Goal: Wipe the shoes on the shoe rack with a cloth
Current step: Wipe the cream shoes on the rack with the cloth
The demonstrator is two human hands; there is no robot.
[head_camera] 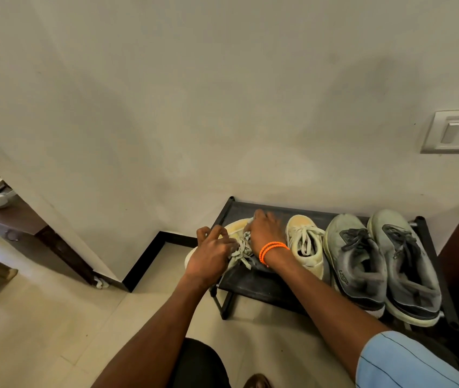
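Black metal-framed shoe rack with a dark fabric shelf (pixel 253 284) stands against the pale wall and carries four shoes in a row. Largest are the two grey mesh trainers with dark laces (pixel 385 264), side by side, well to the right of the working fingers. Both look dusty and dull across the toe; judged from that, they are not yet wiped. Next, a pale yellow lace-up sneaker (pixel 305 245) sits just right of the right wrist, untouched by either hand. Its mate, a second pale yellow sneaker (pixel 235 226), lies under both hands at the rack's left end, its heel overhanging the shelf edge.

Right hand (pixel 264 233) bears down on that shoe's toe, fingers curled over a small light-coloured cloth (pixel 248 236), of which only a bunched corner shows beside the knuckles; the grasp itself is mostly hidden. An orange beaded band (pixel 274 250) circles the wrist. Left hand (pixel 211 253) steadies the same shoe at its near side, fingers bent around the upper by the laces.

Assessment: wiping is at the first shoe of four. Three remain. No visible difference in cleanliness can be confirmed between the two yellow sneakers.
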